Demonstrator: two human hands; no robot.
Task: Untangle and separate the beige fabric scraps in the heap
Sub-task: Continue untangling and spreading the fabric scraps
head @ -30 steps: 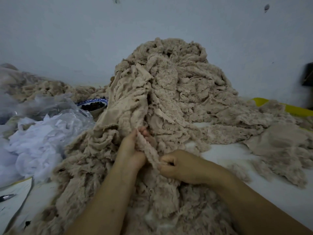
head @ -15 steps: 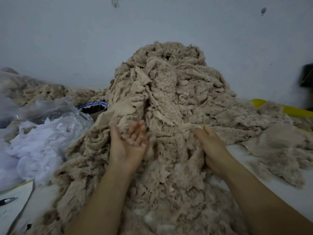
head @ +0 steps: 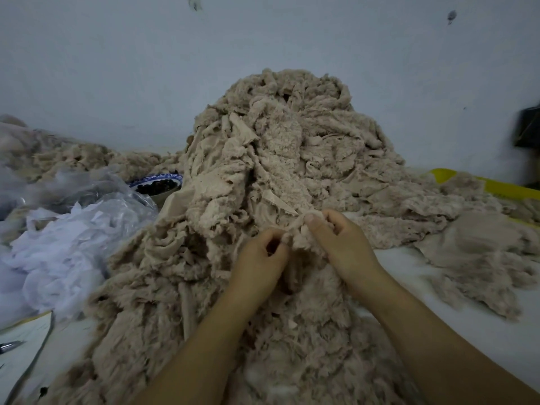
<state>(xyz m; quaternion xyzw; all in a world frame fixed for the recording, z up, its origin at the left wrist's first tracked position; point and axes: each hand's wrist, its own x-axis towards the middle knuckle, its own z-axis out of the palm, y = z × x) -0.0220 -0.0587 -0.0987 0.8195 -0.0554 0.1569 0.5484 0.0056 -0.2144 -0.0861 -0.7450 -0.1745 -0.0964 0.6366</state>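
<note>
A tall heap of beige fabric scraps (head: 292, 147) rises in the middle of the white table and spreads down toward me. At its foot both hands meet on one fluffy beige scrap (head: 304, 239). My left hand (head: 260, 258) has its fingers curled and pinches the scrap's left end. My right hand (head: 339, 244) pinches the right end between thumb and fingers. The scrap's lower part is hidden behind my hands.
Flatter beige pieces (head: 473, 252) lie spread on the white table (head: 455, 331) at the right. Clear plastic bags with white scraps (head: 58, 244) sit at the left, a blue-rimmed bowl (head: 157, 185) behind them. A yellow object (head: 496, 187) lies far right; papers and a pen (head: 11, 346) lie lower left.
Half a second ago both hands were open and apart against the heap. They have since come together and taken hold of one scrap at the heap's foot.
</note>
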